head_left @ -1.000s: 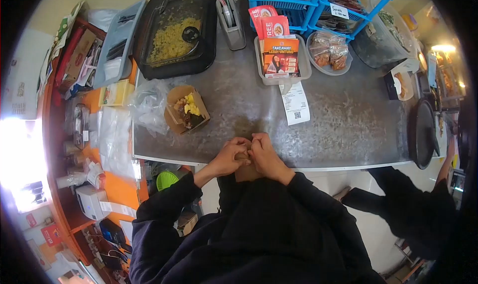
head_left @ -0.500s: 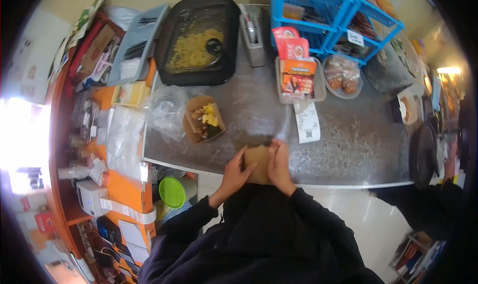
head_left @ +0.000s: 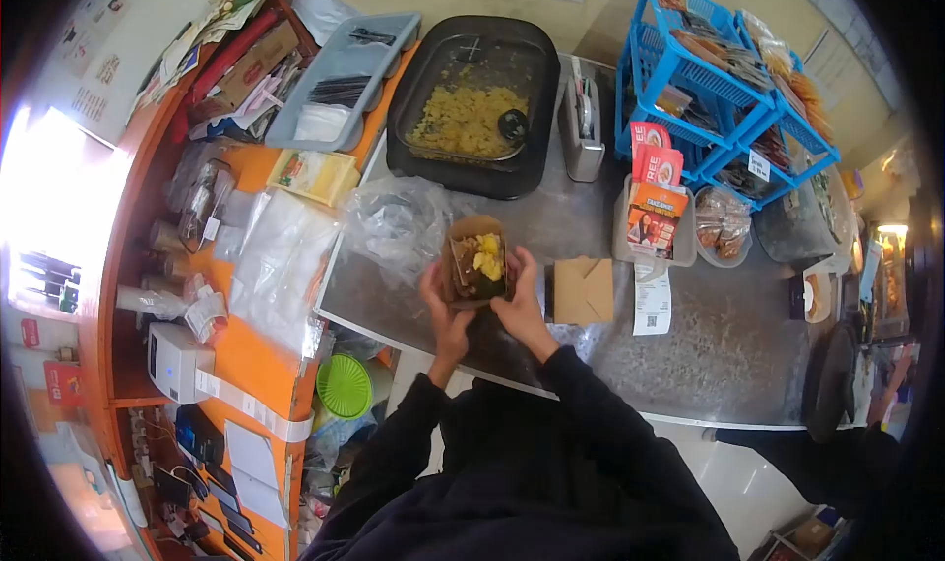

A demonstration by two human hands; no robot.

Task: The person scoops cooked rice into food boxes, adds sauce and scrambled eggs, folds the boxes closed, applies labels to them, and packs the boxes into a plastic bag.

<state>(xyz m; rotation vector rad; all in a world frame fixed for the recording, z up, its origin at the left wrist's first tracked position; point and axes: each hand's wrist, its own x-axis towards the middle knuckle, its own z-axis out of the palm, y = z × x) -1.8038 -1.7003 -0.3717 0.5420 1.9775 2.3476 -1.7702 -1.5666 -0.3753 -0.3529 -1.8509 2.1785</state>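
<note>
Both hands are around an open brown cardboard takeaway box (head_left: 479,300), one on each side. Yellow and brown pieces of food show inside it, with something dark green at the front. My left hand (head_left: 448,317) closes on the box's left wall, and my right hand (head_left: 524,310) grips the right wall with the thumb at its front. Just right of my right hand, a closed brown takeaway box (head_left: 583,290) stands on the metal counter (head_left: 709,364). A crumpled clear plastic bag (head_left: 394,228) lies left of the open box.
Behind my hands sits a black electric pan (head_left: 546,118) holding yellow food and a dark ladle (head_left: 513,125). Blue baskets (head_left: 679,79), a tub of red packets (head_left: 658,212) and a paper receipt (head_left: 652,300) are to the right. Left is an orange shelf (head_left: 258,349).
My hands have left the closed box, which now rests on the counter to the right. They have moved to the open food box and taken hold of it. The camera view has shifted.
</note>
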